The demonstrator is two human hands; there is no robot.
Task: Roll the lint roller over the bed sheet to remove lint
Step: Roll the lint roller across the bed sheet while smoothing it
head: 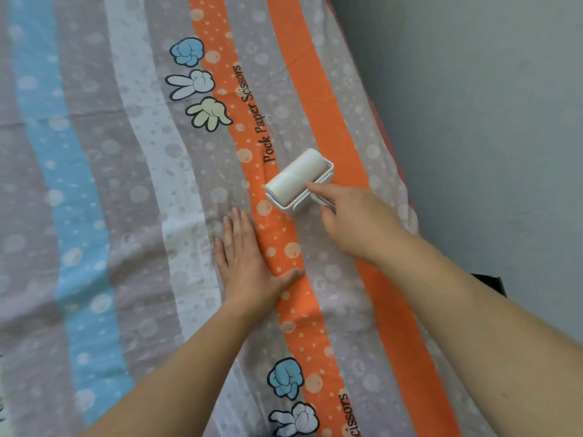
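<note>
Striped bed sheet (94, 184) reads "Pock Paper Scissors"; right hand (356, 219) grips the white lint roller (298, 179), left hand (249, 260) presses flat, fingers together.

Bed sheet (132, 234): wavy lengthwise stripes of grey-mauve, sky blue, pale grey-white and orange; pale dots and bubbles throughout.
Blue stripe (63, 184): sky blue with white dots, toward 9 o'clock.
Dotted orange stripe (284, 257): orange with pale peach dots, from 12 to 6 o'clock.
Plain orange stripe (315, 89): unbroken orange, from 12 to 5 o'clock.
Cartoon hands (195, 83): black-outlined, at 11 o'clock; a blue fist, a white two-finger sign and a pale yellow-green palm. The blue and white ones repeat at 6 o'clock.
Lettering (255, 115): black, "Pock Paper Scissors".
Lint roller (298, 178): plain white drum and frame, at centre.
Wall (473, 105): plain grey-green, 1 to 4 o'clock.
Dark object (492, 283): black, at 4 o'clock.
</note>
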